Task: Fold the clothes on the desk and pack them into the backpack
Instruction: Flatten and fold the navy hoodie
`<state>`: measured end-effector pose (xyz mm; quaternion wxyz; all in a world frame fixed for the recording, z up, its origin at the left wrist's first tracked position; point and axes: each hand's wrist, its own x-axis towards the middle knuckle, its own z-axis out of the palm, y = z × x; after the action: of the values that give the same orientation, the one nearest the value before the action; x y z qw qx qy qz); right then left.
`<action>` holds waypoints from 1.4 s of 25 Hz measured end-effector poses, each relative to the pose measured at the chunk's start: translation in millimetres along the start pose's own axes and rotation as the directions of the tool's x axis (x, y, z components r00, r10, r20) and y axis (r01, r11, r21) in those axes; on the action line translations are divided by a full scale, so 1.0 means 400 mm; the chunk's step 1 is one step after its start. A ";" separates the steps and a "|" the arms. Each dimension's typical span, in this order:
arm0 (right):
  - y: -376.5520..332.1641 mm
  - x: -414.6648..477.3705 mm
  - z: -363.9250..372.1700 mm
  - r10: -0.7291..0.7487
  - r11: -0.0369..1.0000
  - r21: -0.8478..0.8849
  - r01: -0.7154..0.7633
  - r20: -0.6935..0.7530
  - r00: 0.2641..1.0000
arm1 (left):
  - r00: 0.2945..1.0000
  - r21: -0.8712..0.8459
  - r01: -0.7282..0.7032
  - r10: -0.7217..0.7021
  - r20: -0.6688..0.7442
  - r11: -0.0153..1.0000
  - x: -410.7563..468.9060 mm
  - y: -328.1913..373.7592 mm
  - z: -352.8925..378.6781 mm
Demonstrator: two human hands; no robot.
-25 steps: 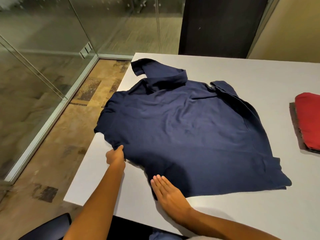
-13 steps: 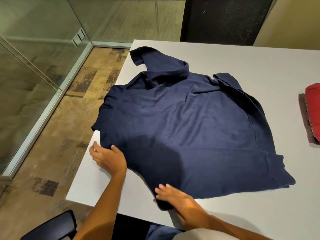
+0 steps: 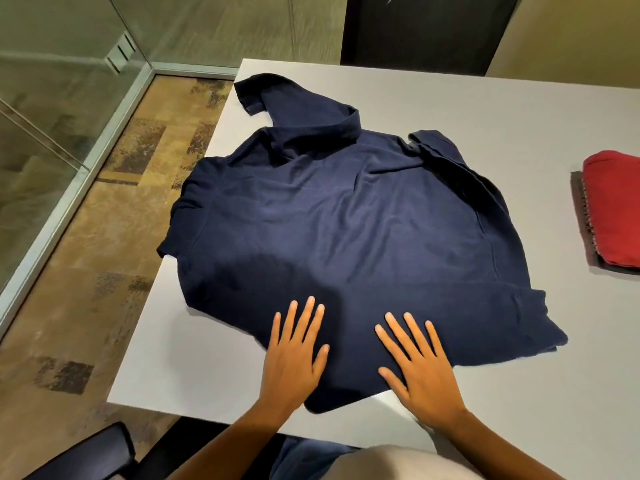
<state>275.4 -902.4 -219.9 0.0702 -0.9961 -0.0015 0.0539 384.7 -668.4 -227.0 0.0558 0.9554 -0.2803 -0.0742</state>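
**Presently: navy shirt laid out, both palms flat on its near hem**

Location. The navy polo shirt (image 3: 346,220) lies spread over the left part of the desk (image 3: 485,109), collar (image 3: 329,133) towards the far side and one short sleeve (image 3: 252,91) pointing to the far left corner. Its left margin reaches the desk edge and appears to hang slightly over it. No backpack is in view.

Hands. The left hand (image 3: 294,358) and right hand (image 3: 422,372) rest side by side on the near hem. Both have straight, spread fingers and press down on the fabric without gripping it.

Other items. A folded red garment (image 3: 620,209) sits on a dark folded piece (image 3: 581,220) at the right edge, well apart from the shirt.

Handling assessment. The fabric looks light, soft and limp, with shallow creases across the body. It should drape and bunch when lifted, and may slide on the smooth desk. Recommended holds are a pinch at the hem corners or shoulder seams, with the cloth kept taut. The overhanging side could drag the shirt off the desk.
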 end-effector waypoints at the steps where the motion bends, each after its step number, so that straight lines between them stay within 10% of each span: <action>1: 0.018 -0.021 -0.001 0.044 0.999 0.008 -0.044 -0.003 0.999 | 1.000 0.011 -0.004 0.003 0.007 1.000 -0.006 -0.002 -0.001; 7: 0.003 0.045 -0.045 0.232 0.940 0.291 -0.176 -0.171 0.958 | 0.990 -0.047 -0.138 0.137 -0.028 0.989 0.043 0.043 -0.036; 14: 0.157 0.132 -0.017 0.189 0.982 -0.005 -0.190 -0.078 0.979 | 0.981 -0.045 -0.190 0.192 0.037 0.981 0.086 0.078 -0.006; 25: 0.326 0.043 -0.035 0.473 0.881 0.091 -0.465 -0.137 0.870 | 0.974 -0.028 -0.226 0.226 -0.008 0.974 0.068 0.088 0.006; 35: 0.312 0.061 -0.053 0.241 0.968 -0.056 -0.246 -0.092 0.966 | 0.982 -0.134 -0.181 0.172 -0.073 0.974 0.100 0.097 -0.005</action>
<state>301.2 -1028.6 -219.0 0.0298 -0.9919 0.1220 0.0200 397.9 -722.7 -223.6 0.1376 0.9222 -0.3565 -0.0594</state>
